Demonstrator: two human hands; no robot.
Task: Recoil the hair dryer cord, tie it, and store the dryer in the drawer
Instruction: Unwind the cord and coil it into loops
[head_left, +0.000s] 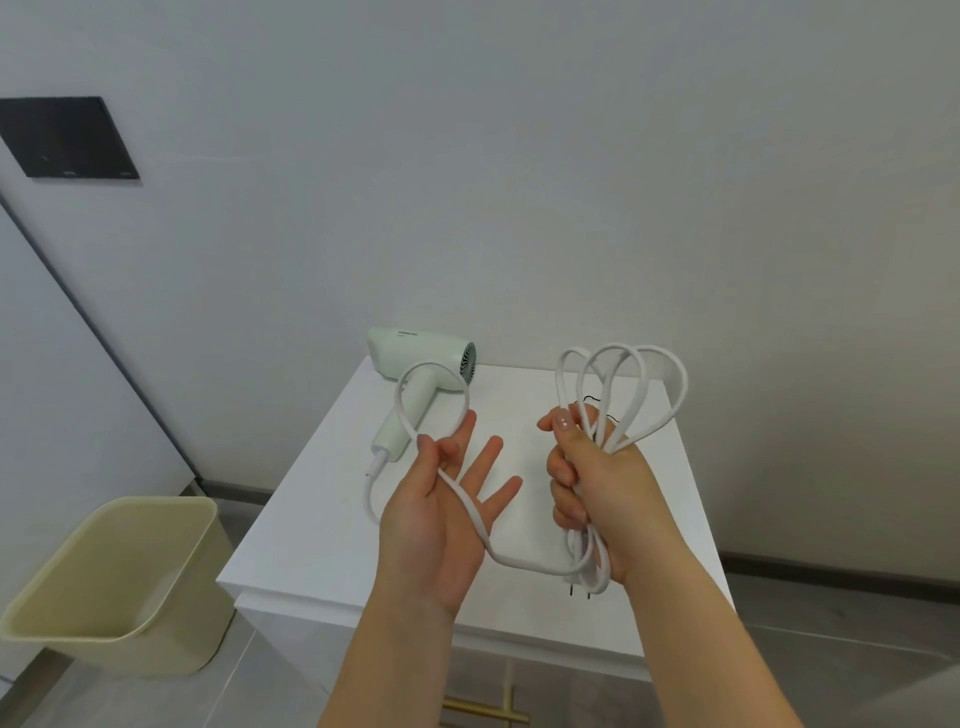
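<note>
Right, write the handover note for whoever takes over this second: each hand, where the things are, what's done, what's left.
Left hand: pinches a fresh loop of the cord between thumb and forefinger, other fingers straight.
Right hand: grips the bundle of coiled loops; the plug hangs below it.
Hair dryer: lies on the white cabinet top, with a short loose run of cord at its handle.
Done: most of the cord is coiled.
Left: add the last loop, tie the bundle, put the dryer in the drawer. A brass handle shows below; no drawer is open.
</note>
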